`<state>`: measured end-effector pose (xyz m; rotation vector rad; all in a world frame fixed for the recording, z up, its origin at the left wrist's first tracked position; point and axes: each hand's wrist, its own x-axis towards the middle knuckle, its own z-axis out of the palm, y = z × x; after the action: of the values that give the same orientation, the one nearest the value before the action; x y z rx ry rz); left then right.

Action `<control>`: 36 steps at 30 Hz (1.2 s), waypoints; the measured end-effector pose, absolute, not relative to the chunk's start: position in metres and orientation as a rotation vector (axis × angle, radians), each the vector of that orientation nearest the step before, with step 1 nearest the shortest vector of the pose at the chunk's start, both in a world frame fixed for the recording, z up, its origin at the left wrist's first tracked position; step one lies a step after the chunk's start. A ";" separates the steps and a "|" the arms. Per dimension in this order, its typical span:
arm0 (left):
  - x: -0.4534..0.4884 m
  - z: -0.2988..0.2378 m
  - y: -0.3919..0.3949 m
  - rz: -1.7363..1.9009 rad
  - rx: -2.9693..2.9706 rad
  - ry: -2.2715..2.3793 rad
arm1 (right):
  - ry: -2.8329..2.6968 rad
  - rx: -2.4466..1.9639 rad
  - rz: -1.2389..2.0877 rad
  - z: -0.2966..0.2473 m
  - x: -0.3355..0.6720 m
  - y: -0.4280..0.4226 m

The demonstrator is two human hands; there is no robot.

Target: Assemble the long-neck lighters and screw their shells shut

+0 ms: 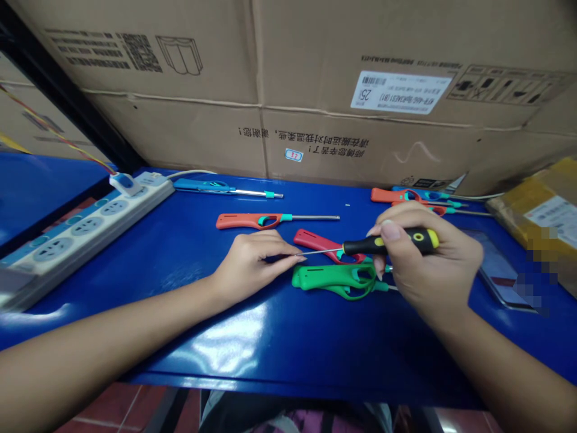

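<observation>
Now your right hand (428, 264) is gripping the screwdriver (360, 245) by its handle over the blue table (279, 343), near its middle; your left hand (252, 261) is pinching its thin tip. Likely light and stiff, it is offering the surest hold at the handle.

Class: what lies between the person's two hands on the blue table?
Head view: the screwdriver shaft, held by the right hand, reaches the left hand, crossing a red lighter; a green lighter lies just nearer.

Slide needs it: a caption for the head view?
Right hand holds a screwdriver, tip at the left hand, near a green lighter on a blue table.
</observation>
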<state>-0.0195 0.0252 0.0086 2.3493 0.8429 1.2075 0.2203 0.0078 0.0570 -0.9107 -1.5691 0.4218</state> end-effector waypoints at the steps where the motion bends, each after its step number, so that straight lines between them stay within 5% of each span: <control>1: -0.019 0.009 0.025 1.214 2.344 0.842 | -1.565 -0.914 0.433 0.057 0.220 0.008; 11: -0.020 0.005 0.026 1.088 2.475 0.890 | -1.859 -0.765 0.303 0.068 0.220 0.006; 22: -0.022 0.010 0.024 1.066 2.400 1.018 | -1.701 -0.917 0.959 0.099 0.208 -0.003; 36: -0.013 0.006 0.017 0.922 2.344 0.803 | -1.446 -0.850 0.790 0.079 0.202 0.004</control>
<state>-0.0130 0.0172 0.0056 2.3444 0.8027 0.9223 0.2018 0.0042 0.0791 -0.8502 -1.4463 0.7905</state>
